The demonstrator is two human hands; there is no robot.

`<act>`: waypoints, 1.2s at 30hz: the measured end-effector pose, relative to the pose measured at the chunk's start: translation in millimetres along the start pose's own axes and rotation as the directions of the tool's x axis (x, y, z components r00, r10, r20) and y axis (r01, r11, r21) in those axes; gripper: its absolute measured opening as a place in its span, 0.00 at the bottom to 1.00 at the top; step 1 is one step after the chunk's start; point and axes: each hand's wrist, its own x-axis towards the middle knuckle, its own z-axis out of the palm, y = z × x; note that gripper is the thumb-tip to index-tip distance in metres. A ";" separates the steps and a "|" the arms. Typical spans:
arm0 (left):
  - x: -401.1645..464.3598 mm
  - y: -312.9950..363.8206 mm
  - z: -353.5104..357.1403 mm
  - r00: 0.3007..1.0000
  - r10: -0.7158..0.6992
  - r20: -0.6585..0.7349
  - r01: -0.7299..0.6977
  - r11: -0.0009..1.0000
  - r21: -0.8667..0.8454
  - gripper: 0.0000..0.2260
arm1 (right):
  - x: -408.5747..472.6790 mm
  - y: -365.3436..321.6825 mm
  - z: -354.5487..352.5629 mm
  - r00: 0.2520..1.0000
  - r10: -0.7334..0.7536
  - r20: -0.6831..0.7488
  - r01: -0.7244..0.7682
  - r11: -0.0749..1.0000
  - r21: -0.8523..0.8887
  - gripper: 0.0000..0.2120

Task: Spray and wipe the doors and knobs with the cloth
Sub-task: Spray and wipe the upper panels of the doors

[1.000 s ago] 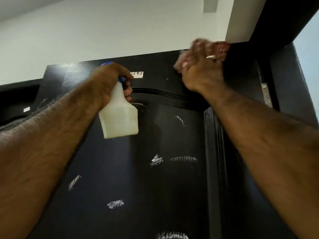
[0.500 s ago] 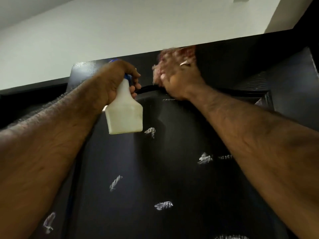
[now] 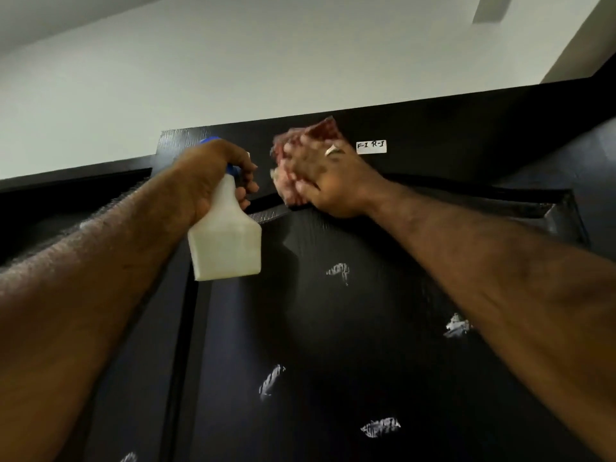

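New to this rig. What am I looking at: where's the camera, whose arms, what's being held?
There is no machine here: the camera sits on a person's head, so both arms reaching up are theirs. They face a black door from close below. The left hand grips a white spray bottle with a blue top. The right hand presses a reddish cloth, blurred, against the door's upper edge. White smears dot the panel. A small label is stuck on the frame above.

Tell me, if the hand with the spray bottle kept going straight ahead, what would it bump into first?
Probably the top of the black door. The left hand, gripping the spray bottle, points at it just left of the cloth, though depth is unclear.
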 end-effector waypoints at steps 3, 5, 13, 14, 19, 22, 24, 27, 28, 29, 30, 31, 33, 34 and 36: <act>5.7 -2.0 -18.0 1.000 0.017 0.002 -0.017 1.000 -0.021 0.05 | -13.3 41.3 -4.7 0.990 -0.134 -0.040 0.135 0.991 0.006 0.32; 8.7 -5.3 -26.5 1.000 0.019 0.005 -0.019 1.000 -0.024 0.04 | -6.8 67.3 -14.0 0.966 0.182 -0.181 -0.185 0.983 0.002 0.33; 8.2 -9.0 -29.7 0.999 0.008 -0.032 -0.006 0.999 0.051 0.05 | 22.6 20.4 -7.9 0.998 -0.056 -0.026 0.056 0.998 0.013 0.30; 8.8 -8.6 -31.0 0.999 0.006 -0.039 -0.004 0.998 0.064 0.05 | 25.9 31.0 -11.0 0.998 0.003 -0.068 -0.003 1.000 0.003 0.29; 11.2 0.5 -48.7 0.998 0.002 -0.065 0.004 0.996 0.091 0.05 | 55.3 -14.9 2.9 0.891 0.409 -0.196 -0.406 0.912 0.057 0.32; 13.1 -0.8 -58.5 0.993 0.005 -0.122 0.007 0.995 0.099 0.03 | 58.5 -45.1 18.9 0.986 -0.146 -0.076 0.148 0.989 0.024 0.29; 16.2 -3.1 -70.0 0.990 0.014 -0.143 -0.005 0.998 0.065 0.05 | 72.3 -32.1 14.4 0.990 -0.097 -0.103 0.102 0.994 0.043 0.29; 18.7 -5.1 -90.0 0.987 0.018 -0.160 -0.012 0.999 0.041 0.05 | 90.8 -57.9 18.1 0.922 0.340 -0.184 -0.332 0.940 0.073 0.32; 20.2 -6.7 -96.3 0.986 0.013 -0.167 -0.005 0.999 0.046 0.06 | 96.3 -75.4 20.3 0.945 0.282 -0.163 -0.279 0.959 0.045 0.32; 21.6 -8.3 -102.3 0.986 0.006 -0.167 0.003 0.999 0.052 0.07 | 99.7 -88.1 26.2 0.987 0.107 -0.123 -0.106 0.994 0.015 0.32; 23.7 -9.4 -110.4 0.987 0.002 -0.163 0.008 0.998 0.055 0.07 | 102.1 -97.0 30.1 0.993 -0.090 -0.076 0.090 0.996 -0.005 0.30; 25.5 -10.0 -119.7 0.987 0.003 -0.159 0.006 0.998 0.056 0.08 | 106.2 -96.8 31.1 0.978 -0.199 -0.057 0.199 0.980 -0.006 0.29; 32.8 -12.9 -139.2 0.987 0.001 -0.159 0.006 0.999 0.042 0.06 | 122.3 -86.6 22.4 0.983 -0.063 -0.172 0.062 0.998 -0.010 0.31; 36.3 -14.6 -147.4 0.988 0.002 -0.153 0.003 0.999 0.033 0.06 | 128.9 -86.3 20.0 0.962 0.153 -0.228 -0.150 0.988 0.030 0.31; 44.3 -17.9 -163.8 0.991 0.011 -0.137 -0.006 0.999 0.034 0.06 | 140.1 -111.1 26.0 0.891 0.396 -0.222 -0.385 0.918 0.092 0.32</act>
